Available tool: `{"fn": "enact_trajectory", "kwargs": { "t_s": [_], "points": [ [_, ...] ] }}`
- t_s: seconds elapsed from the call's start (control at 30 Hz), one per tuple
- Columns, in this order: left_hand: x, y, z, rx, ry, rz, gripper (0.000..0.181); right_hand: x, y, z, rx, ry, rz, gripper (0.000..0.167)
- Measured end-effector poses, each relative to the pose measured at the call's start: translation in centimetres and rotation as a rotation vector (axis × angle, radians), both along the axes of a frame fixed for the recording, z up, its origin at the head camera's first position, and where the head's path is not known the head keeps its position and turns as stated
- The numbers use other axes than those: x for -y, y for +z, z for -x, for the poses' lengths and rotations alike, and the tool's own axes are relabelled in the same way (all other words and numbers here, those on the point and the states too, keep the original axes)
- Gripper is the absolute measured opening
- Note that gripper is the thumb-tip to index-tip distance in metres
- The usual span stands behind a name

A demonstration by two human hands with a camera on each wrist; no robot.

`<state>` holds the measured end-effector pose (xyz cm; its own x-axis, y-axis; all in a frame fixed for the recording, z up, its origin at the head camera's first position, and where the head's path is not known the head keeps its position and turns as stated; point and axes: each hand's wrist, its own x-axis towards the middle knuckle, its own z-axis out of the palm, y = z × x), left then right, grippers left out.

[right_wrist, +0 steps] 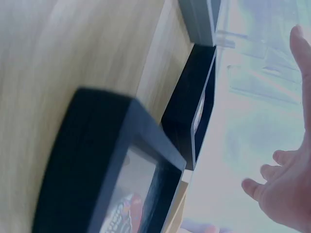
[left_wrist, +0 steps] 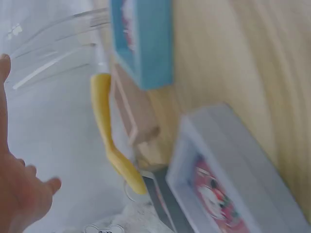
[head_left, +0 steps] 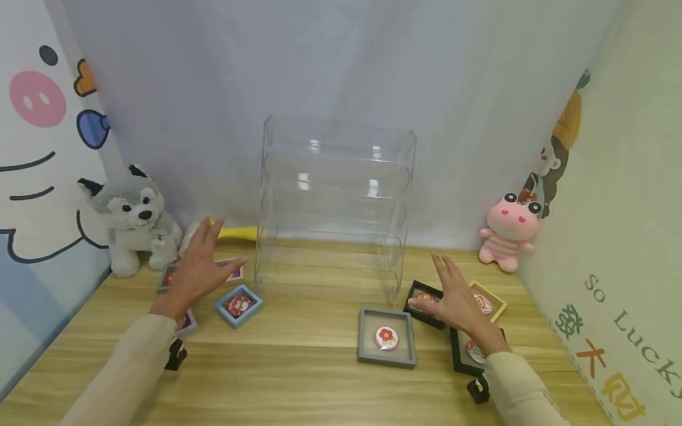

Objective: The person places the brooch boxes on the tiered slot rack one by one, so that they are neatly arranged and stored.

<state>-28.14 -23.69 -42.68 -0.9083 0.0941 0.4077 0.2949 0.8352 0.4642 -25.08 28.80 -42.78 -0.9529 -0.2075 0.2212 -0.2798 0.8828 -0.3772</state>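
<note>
My left hand (head_left: 199, 266) hovers over the framed badges on the left, fingers extended, holding nothing. Near it lie a blue frame (head_left: 219, 306), a lilac frame (left_wrist: 233, 145), a pinkish frame (left_wrist: 141, 121) and a grey frame (head_left: 161, 285). My right hand (head_left: 453, 299), also empty with fingers spread, is above the right-hand group. Around it are two black frames (head_left: 439, 324) (right_wrist: 87, 160), a yellow frame (head_left: 502, 309) and a larger grey frame (head_left: 367, 355) with a flower badge (head_left: 386, 338). Parts of several frames are hidden behind the hands and forearms.
A clear acrylic tiered rack (head_left: 330, 207) stands at the back middle of the wooden table (head_left: 298, 378). A husky plush (head_left: 133, 216) sits at the back left, beside a yellow object (head_left: 237, 233). At the back right is a pink plush (head_left: 508, 228).
</note>
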Motion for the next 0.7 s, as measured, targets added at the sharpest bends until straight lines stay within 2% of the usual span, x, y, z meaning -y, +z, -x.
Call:
{"fn": "enact_trajectory", "kwargs": {
  "t_s": [0.13, 0.3, 0.43, 0.53, 0.7],
  "points": [
    [-0.5, 0.8, 0.5, 0.007, -0.057, -0.061, 0.100, 0.4, 0.1, -0.4, 0.003, -0.004, 0.069, 0.112],
    [-1.6, 1.8, 1.2, -0.044, -0.120, -0.083, 0.094, 0.7, 0.2, -0.8, -0.002, 0.007, 0.136, 0.109],
    [-2.5, 2.4, 1.6, -0.052, -0.166, -0.099, 0.090, 1.0, 0.4, -1.1, 0.047, 0.042, 0.189, 0.105],
    [-3.2, 2.8, 2.0, -0.036, -0.180, -0.101, 0.090, 1.4, 0.4, -1.4, 0.096, 0.074, 0.208, 0.102],
    [-4.0, 3.2, 2.8, 0.008, -0.183, -0.095, 0.095, 2.1, 0.3, -2.2, 0.161, 0.134, 0.161, 0.094]
  ]
}}
